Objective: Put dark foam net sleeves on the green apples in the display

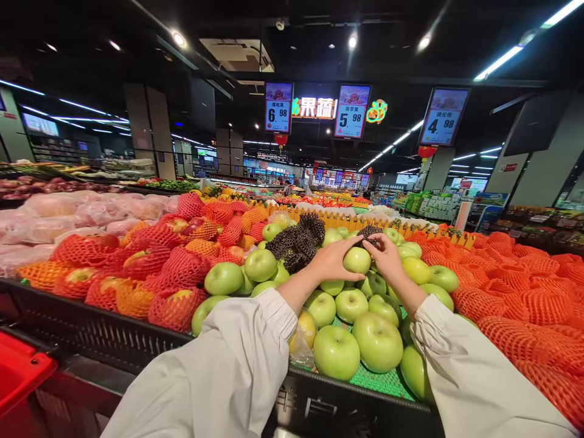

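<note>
In the head view, your left hand (335,258) is curved round a green apple (357,260), fingers over its top and thumb beneath, gripping it from the left. Your right hand (387,255) is bent in from the other side, fingertips at the apple's upper right, close to a piece of black netting (370,230); they are too small and overlapped to tell whether they pinch the net, the apple or both. The apple is above the heap of loose apples (351,304), well back from the front edge of the black bin (356,389) and nearer the yellow fence (319,218) along the back.

Expect it to feel firm and fairly weighty, its glossy skin a little slippery and easily bruised. Hold it round its widest part with flat finger pads, not nails; the net should be light, soft and stretchy.
</note>
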Tool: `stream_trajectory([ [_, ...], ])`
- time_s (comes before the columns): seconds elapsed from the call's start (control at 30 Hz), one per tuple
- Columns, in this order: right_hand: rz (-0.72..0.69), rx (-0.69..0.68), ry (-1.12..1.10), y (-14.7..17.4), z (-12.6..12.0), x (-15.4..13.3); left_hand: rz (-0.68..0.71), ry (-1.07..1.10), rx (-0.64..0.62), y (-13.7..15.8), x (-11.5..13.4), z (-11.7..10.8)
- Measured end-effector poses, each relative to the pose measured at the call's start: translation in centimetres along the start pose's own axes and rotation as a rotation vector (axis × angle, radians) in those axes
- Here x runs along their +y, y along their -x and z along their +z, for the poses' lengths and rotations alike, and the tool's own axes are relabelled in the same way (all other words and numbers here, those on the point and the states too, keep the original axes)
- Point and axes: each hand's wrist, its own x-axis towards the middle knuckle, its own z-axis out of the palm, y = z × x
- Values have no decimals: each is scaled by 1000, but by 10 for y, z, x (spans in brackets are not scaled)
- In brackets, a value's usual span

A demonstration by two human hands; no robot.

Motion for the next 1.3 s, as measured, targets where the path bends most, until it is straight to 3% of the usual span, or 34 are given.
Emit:
stream_trajectory([
  [0.1, 51, -7, -11, 1, 0, 0, -48, -21, 70, -3, -3, 0],
  [0.17, 15, 12, 29, 1, -1, -1, -85, -44, 74, -5, -5, -1],
  [0.27, -37, 61, 66, 1, -3, -1, -100, -16, 5, -7, -5, -1],
  [0.37, -3, 84, 54, 0, -5, 1, -128, 63, -69, -6, -4, 1],
  [0.5, 84, 14, 76, 0, -5, 7, -195, 145, -111, -3, -4, 6],
  [0.63, 65, -54, 75, 0, -3, 9, -206, 132, -117, -3, -4, 8],
  [0.93, -228, 393, 344, 0, -13, -1, -285, -17, -295, -6, 0, 9],
  [1.3, -166, 421, 370, 2, -10, -9, -533, -190, -164, -6, 10, 5],
])
